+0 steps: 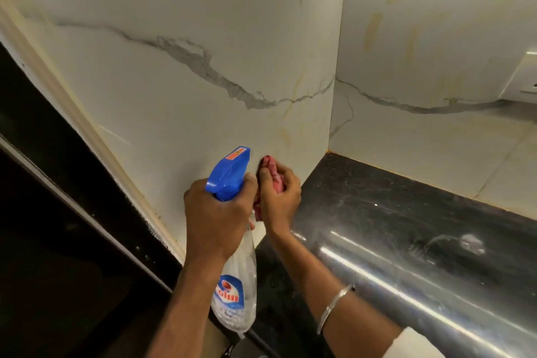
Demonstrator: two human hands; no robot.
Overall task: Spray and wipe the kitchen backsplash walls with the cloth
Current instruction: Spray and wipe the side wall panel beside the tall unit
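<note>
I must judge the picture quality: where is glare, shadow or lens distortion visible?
Head view: bright glare streaks on the rounded edge of the black counter; the far left is in deep shadow; wide-angle distortion bends the wall trim; the spray bottle and the cloth look slightly soft.

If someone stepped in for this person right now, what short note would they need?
Left hand: gripping the spray bottle by its blue trigger head, nozzle toward the left backsplash wall.
Right hand: bunching the pink cloth against that wall, low, near the corner above the black counter.
Done: cannot tell how much is wiped.
Left: yellowish streaks show on the right wall and near the corner.
</note>
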